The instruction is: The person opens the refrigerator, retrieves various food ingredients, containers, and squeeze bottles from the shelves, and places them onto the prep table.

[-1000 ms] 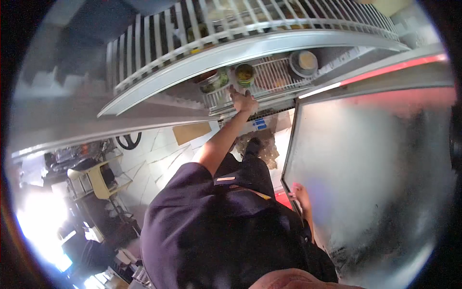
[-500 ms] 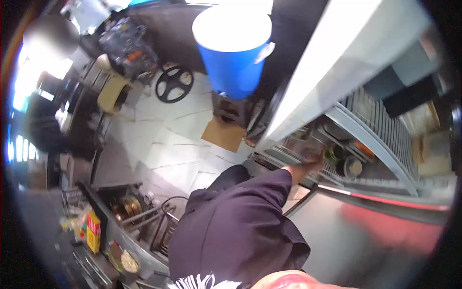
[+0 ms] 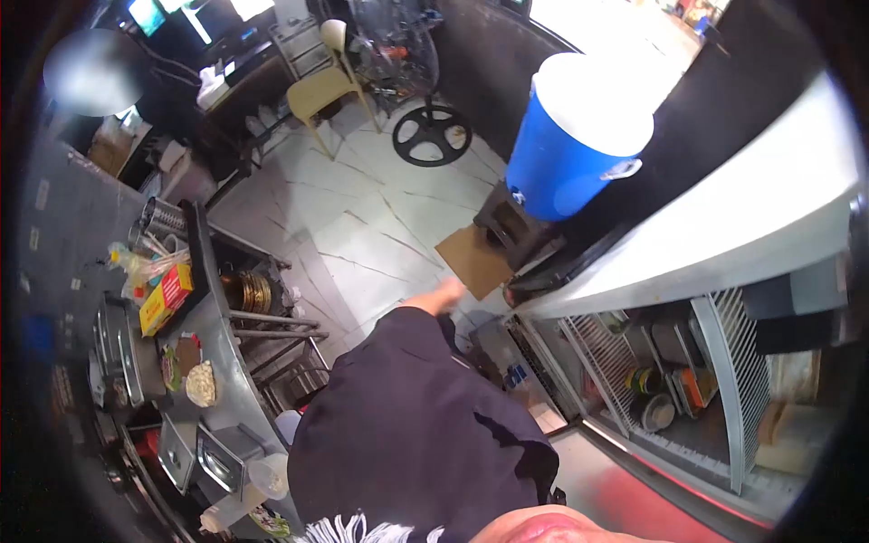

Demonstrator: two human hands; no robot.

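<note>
My right hand [image 3: 444, 296] reaches out past my dark sleeve, in front of the light tiled floor. It is blurred, so I cannot make out its fingers or anything held in them. Close beyond it lies a flat piece of brown cardboard [image 3: 475, 262]. To the right, an open fridge shows wire racks [image 3: 738, 389], a small round container [image 3: 657, 413], a yellow-green tin [image 3: 641, 380] and an orange packet [image 3: 697, 391]. My hand is apart from the fridge. My left hand is out of view.
A blue drum-shaped water cooler [image 3: 566, 163] stands ahead on a dark stand. The white fridge door [image 3: 715, 235] swings out on the right. On the left, a metal counter [image 3: 231, 394] carries a yellow-red box [image 3: 167, 300], lidded metal pans [image 3: 226, 457] and bottles. A beige chair [image 3: 321, 93] stands farther off.
My right hand has come out of the fridge and moved left, over the floor. The view has swung, bringing more of the left counter into sight.
</note>
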